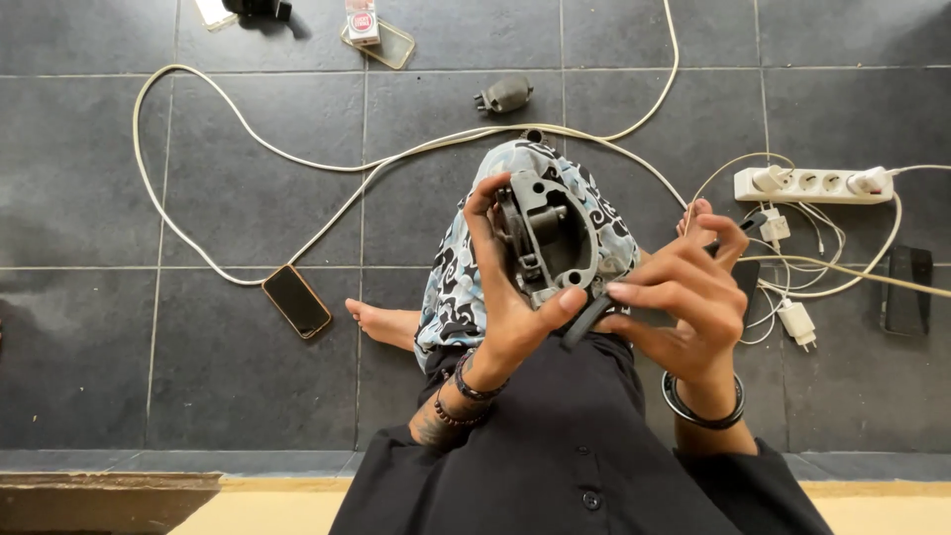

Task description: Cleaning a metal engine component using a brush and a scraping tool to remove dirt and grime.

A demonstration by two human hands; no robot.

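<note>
The grey metal part (pixel 548 236) is held up over the person's lap, clasped in the left hand (pixel 505 287), whose fingers curl over its top edge while the thumb presses at its lower rim, with a patterned blue cloth (pixel 451 282) draped behind it. Just to the right of the metal part, the right hand (pixel 693 292) is closed around a thin dark tool (pixel 594 315), whose tip meets the part's lower edge. Beyond the metal part a white cable (pixel 297 159) loops across the dark tiled floor (pixel 119 327), with a phone (pixel 296 300) lying left of it and a white power strip (pixel 817 184) off to its right.
</note>
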